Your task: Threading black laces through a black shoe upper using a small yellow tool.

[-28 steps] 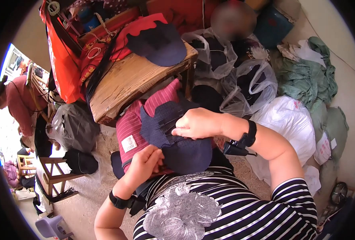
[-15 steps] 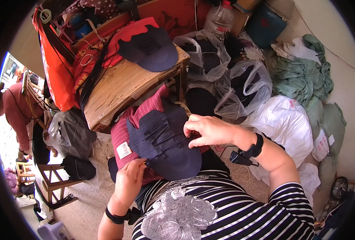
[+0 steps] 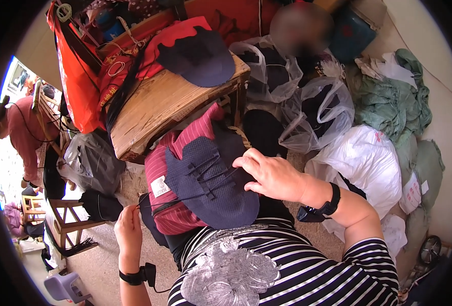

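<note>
A dark navy textured shoe upper [image 3: 221,199] lies over a maroon pinstriped cloth [image 3: 177,217] on my lap. Black shoelace [image 3: 205,172] zigzags through loops along its middle. My left hand [image 3: 129,227] is off to the left of the cloth, thumb and fingers pinched on one stretch of lace, drawn across to it from the upper. Over the upper's right edge is my right hand [image 3: 269,176], its fingers curled where another strand of lace runs under them. The exact grip there is partly hidden.
A wooden stool [image 3: 170,109] ahead holds another navy upper [image 3: 200,58] and red cloth. Clear plastic bags [image 3: 315,112] with dark pieces, a white sack [image 3: 363,158] and green cloth [image 3: 389,107] line the right. Another person [image 3: 24,132] is at far left, beyond a grey bag [image 3: 91,160].
My left hand has moved left and away from the upper, pulling the lace out with it. My right hand stays at the upper's right edge. The view has shifted slightly.
</note>
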Tool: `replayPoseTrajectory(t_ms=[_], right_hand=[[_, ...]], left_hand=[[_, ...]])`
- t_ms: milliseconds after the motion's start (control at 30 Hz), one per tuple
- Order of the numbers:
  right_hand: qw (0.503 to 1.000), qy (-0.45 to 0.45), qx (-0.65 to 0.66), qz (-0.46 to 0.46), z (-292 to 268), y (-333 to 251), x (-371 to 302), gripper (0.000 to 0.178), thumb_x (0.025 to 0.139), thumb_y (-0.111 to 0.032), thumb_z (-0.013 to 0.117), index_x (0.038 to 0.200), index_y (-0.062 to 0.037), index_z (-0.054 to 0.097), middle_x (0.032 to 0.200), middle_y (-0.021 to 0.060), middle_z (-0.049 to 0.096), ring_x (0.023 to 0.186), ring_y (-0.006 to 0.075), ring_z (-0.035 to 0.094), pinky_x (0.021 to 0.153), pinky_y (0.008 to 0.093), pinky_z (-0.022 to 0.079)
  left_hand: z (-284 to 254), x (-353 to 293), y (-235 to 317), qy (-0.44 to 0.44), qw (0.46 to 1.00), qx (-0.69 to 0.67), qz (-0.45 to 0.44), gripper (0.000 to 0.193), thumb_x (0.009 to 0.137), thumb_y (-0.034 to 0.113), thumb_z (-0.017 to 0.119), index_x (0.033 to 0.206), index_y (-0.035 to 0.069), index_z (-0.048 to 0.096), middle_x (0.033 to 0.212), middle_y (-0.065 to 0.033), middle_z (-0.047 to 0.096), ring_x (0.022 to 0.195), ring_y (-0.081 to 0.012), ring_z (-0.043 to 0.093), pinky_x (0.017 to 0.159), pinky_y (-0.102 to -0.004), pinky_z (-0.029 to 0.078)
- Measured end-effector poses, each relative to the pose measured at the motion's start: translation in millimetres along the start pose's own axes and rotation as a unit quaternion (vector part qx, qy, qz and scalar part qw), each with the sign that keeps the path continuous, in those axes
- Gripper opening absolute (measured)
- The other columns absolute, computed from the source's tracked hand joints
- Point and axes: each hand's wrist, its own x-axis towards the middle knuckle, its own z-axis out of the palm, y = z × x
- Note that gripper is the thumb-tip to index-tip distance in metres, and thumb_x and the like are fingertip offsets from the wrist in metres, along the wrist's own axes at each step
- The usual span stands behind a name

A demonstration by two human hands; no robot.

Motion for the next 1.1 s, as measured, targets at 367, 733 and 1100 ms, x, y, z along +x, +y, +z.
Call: replayPoseTrajectory(t_ms=[367,733,1100], right_hand=[[0.997,0.04,0.015,-0.07,3.2,4.4,-8.8,0.058,0.087,-0.015,0.078,0.139,-0.0051,0.055,0.116,0.011,0.054,0.088,0.0286,0.07,0.077,0.0387,0.061],[0.923,0.119,0.125,-0.343,1.2,-67.7,18.0,0.05,0.091,-0.016,0.072,0.137,0.0029,0.061,0.129,0.0212,0.066,0.102,0.0298,0.073,0.078,0.0369,0.061],[0.966,0.099,0.03,-0.239,1.4,-24.2,-10.6,0.023,0.089,-0.006,0.071,0.11,0.0026,0.07,0.092,0.0101,0.07,0.077,0.0243,0.072,0.064,0.0348,0.059]], left_hand=[[-0.1,-17.4,-54.1,-0.122,0.921,-0.27,-0.253,0.014,0.102,0.008,0.062,0.107,-0.001,0.072,0.083,-0.0011,0.066,0.073,-0.0042,0.059,0.064,-0.023,0.049],[-3.6,22.8,133.8,-0.213,0.919,-0.306,0.128,0.008,0.09,0.001,0.074,0.096,-0.003,0.071,0.083,-0.0109,0.068,0.074,-0.0201,0.065,0.067,-0.0314,0.051],[20.3,35.4,128.9,-0.313,0.858,-0.381,0.146,0.024,0.098,0.01,0.07,0.119,-0.002,0.07,0.105,-0.0112,0.072,0.088,-0.0181,0.067,0.078,-0.0302,0.054]])
